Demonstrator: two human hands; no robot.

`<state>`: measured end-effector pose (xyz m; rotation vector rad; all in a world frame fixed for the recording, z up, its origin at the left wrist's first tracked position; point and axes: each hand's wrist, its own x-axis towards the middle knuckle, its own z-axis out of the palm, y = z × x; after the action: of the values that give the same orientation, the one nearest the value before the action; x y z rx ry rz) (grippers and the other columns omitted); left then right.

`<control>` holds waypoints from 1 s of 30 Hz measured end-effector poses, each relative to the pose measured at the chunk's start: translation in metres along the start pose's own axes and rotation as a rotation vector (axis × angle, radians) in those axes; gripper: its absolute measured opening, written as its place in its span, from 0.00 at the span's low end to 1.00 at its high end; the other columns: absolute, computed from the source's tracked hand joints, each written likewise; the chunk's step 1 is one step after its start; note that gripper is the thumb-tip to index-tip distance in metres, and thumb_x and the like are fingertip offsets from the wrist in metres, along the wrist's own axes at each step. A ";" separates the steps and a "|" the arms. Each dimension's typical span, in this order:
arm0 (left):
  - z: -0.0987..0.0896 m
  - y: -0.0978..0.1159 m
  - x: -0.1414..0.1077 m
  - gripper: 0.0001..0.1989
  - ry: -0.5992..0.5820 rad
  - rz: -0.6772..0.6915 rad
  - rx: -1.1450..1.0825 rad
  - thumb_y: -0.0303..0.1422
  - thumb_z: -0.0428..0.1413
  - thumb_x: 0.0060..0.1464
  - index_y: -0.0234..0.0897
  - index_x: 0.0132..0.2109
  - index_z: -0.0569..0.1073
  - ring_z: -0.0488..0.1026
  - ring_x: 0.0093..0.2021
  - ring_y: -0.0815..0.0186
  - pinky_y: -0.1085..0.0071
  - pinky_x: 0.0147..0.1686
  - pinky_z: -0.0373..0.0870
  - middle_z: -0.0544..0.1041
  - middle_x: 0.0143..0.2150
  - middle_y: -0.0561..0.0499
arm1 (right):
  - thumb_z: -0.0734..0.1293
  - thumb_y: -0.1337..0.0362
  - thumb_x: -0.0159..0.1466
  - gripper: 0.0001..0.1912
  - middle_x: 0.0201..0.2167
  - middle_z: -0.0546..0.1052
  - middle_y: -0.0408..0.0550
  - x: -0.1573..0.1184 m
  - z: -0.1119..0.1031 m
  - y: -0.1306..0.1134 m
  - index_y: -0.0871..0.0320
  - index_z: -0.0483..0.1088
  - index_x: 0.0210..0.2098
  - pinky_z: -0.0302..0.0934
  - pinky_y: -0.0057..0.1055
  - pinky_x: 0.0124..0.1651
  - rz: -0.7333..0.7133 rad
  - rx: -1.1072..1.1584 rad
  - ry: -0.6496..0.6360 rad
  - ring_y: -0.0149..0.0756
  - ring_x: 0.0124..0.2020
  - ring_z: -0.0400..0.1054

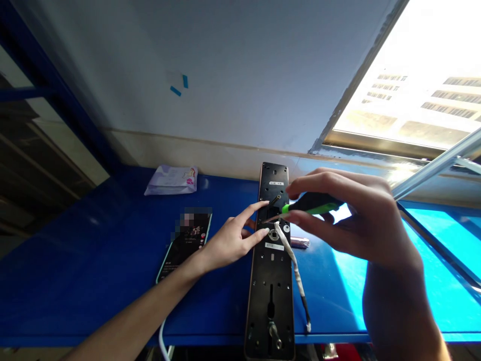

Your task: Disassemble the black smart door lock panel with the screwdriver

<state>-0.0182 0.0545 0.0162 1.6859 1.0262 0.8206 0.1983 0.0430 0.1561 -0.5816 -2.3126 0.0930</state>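
Observation:
A long black door lock panel [272, 271] lies back side up on the blue table, its near end reaching past the front edge. My left hand [235, 233] rests on its left side, thumb and forefinger spread apart on the panel's face. My right hand [349, 215] grips a green and black screwdriver [315, 203] from the right. The thin shaft slants down to the panel between my left thumb and forefinger; whatever sits under its tip is too small to make out. A white-sleeved cable [295, 265] runs from the panel's middle toward the table's front edge.
A phone [188, 245] with a lit screen lies left of the panel, partly behind my left forearm. Further back is a white and purple packet [172, 179]. A metallic cylinder [299, 242] pokes out right of the panel. The wall [225, 75] and a bright window [413, 85] border the table [120, 271].

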 end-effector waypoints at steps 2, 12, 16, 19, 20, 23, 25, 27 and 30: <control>0.000 0.000 0.000 0.33 0.003 -0.009 0.012 0.43 0.59 0.66 0.52 0.74 0.61 0.83 0.37 0.61 0.67 0.38 0.80 0.82 0.51 0.49 | 0.71 0.71 0.67 0.07 0.36 0.80 0.44 0.000 -0.001 0.000 0.60 0.76 0.45 0.68 0.26 0.33 0.008 -0.019 0.009 0.26 0.32 0.73; 0.001 0.002 -0.001 0.28 0.004 0.018 0.014 0.43 0.59 0.66 0.50 0.70 0.68 0.84 0.46 0.57 0.66 0.42 0.81 0.82 0.57 0.49 | 0.72 0.72 0.66 0.11 0.40 0.81 0.47 0.001 0.002 0.001 0.60 0.76 0.48 0.71 0.27 0.35 0.001 -0.059 0.019 0.29 0.34 0.75; 0.000 0.002 0.000 0.27 0.003 0.009 0.029 0.43 0.59 0.66 0.50 0.70 0.69 0.82 0.52 0.54 0.64 0.46 0.81 0.83 0.58 0.48 | 0.70 0.74 0.65 0.18 0.46 0.81 0.48 0.000 0.002 0.001 0.59 0.73 0.54 0.73 0.29 0.42 -0.013 -0.055 0.052 0.32 0.41 0.77; 0.000 0.002 0.001 0.25 0.003 0.035 0.014 0.42 0.58 0.66 0.48 0.68 0.71 0.81 0.56 0.53 0.63 0.50 0.81 0.81 0.61 0.48 | 0.71 0.74 0.63 0.22 0.47 0.80 0.47 -0.002 0.003 0.002 0.55 0.70 0.56 0.74 0.31 0.43 -0.004 -0.014 0.060 0.34 0.42 0.77; 0.001 0.003 0.001 0.24 -0.003 0.043 -0.004 0.42 0.58 0.67 0.47 0.67 0.73 0.81 0.56 0.54 0.63 0.51 0.81 0.81 0.61 0.48 | 0.71 0.74 0.63 0.22 0.47 0.81 0.47 -0.002 0.004 0.002 0.54 0.70 0.55 0.75 0.33 0.44 0.004 0.001 0.058 0.35 0.42 0.77; 0.001 0.005 0.001 0.20 -0.021 0.041 -0.059 0.42 0.58 0.66 0.43 0.62 0.77 0.82 0.54 0.55 0.63 0.51 0.80 0.81 0.61 0.47 | 0.72 0.74 0.64 0.22 0.49 0.81 0.49 -0.002 0.004 0.003 0.53 0.71 0.56 0.76 0.36 0.47 0.008 0.037 0.043 0.39 0.47 0.78; 0.001 0.007 0.001 0.18 -0.033 0.034 -0.074 0.41 0.58 0.67 0.41 0.58 0.79 0.82 0.52 0.55 0.63 0.50 0.80 0.82 0.59 0.47 | 0.72 0.73 0.66 0.22 0.52 0.81 0.49 -0.002 0.003 0.004 0.54 0.71 0.58 0.76 0.36 0.50 -0.019 0.063 0.025 0.39 0.50 0.78; 0.001 0.007 0.001 0.15 -0.040 0.044 -0.075 0.41 0.57 0.67 0.41 0.56 0.78 0.82 0.51 0.56 0.63 0.49 0.80 0.82 0.57 0.48 | 0.72 0.72 0.67 0.23 0.54 0.81 0.50 -0.001 0.004 0.007 0.55 0.71 0.60 0.76 0.36 0.53 -0.037 0.106 0.018 0.39 0.53 0.78; 0.001 0.006 0.000 0.12 -0.028 0.051 -0.066 0.40 0.57 0.67 0.42 0.54 0.74 0.82 0.48 0.58 0.64 0.47 0.80 0.82 0.52 0.50 | 0.74 0.72 0.66 0.22 0.52 0.82 0.49 0.000 0.006 0.014 0.54 0.73 0.59 0.76 0.37 0.53 -0.048 0.160 0.073 0.38 0.52 0.78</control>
<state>-0.0160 0.0536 0.0218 1.6686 0.9309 0.8526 0.1991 0.0563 0.1483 -0.4415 -2.2219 0.2279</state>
